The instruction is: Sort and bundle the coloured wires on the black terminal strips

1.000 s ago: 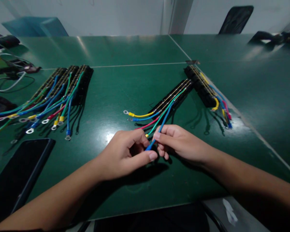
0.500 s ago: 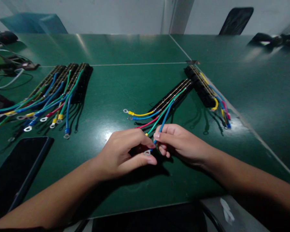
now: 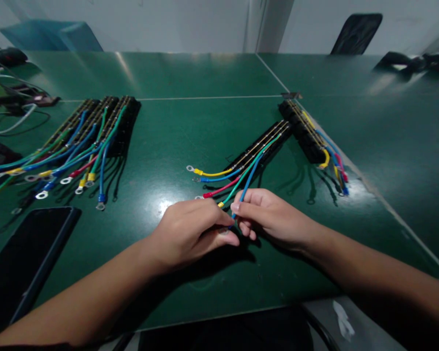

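Observation:
My right hand (image 3: 263,212) pinches a blue wire (image 3: 249,180) between thumb and fingers, a little above its end. At that end my left hand (image 3: 197,226) closes thumb and forefinger on the ring terminal (image 3: 224,231), which they mostly cover. The wire runs up to a black terminal strip (image 3: 261,141) with brass bars, lying at a slant on the table. Yellow, blue, red and green wires with ring terminals fan out from the same strip, the green wire (image 3: 237,184) passing just behind my hands.
Another wired black strip (image 3: 303,129) lies to the right, touching the first one's upper end. Several similar strips (image 3: 108,119) with coloured wires sit at the left. A phone (image 3: 29,263) rests at the near left of the green table (image 3: 190,122); cables (image 3: 18,117) lie behind it.
My left thumb and forefinger have closed together over the ring terminal, which showed plainly between them before. My right hand has barely moved.

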`<state>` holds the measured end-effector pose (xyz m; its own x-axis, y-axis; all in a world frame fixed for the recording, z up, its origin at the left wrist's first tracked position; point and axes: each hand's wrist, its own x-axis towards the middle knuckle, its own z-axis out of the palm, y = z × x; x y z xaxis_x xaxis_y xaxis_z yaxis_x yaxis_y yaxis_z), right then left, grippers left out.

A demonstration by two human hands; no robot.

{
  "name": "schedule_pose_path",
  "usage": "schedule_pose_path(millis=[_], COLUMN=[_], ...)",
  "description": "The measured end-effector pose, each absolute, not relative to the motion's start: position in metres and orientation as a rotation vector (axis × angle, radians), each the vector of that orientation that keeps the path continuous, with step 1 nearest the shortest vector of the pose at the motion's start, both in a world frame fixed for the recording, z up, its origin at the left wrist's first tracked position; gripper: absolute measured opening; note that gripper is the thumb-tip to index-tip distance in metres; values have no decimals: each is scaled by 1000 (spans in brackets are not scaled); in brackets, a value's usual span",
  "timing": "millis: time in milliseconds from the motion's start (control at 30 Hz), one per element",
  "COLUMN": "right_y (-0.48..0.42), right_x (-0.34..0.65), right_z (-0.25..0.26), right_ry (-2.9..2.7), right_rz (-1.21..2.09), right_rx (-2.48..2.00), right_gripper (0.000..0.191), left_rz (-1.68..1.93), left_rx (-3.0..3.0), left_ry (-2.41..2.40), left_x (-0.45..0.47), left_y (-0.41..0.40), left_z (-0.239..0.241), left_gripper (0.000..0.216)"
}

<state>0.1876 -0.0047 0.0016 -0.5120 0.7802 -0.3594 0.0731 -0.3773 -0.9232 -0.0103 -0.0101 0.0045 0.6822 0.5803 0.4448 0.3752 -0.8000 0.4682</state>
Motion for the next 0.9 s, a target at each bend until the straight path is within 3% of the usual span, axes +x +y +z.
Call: schedule_pose_path(millis=[900], right_y=[-5], right_x=[185], right_z=[3], right_ry=[-1464], right_rz=[1875], right_rx=[-1211], right_gripper=[23], left_rz=[933], left_rx=[2541], left_ry=[742], left_x=[-7], left_y=[-8], left_z=[-1], left_gripper=[12])
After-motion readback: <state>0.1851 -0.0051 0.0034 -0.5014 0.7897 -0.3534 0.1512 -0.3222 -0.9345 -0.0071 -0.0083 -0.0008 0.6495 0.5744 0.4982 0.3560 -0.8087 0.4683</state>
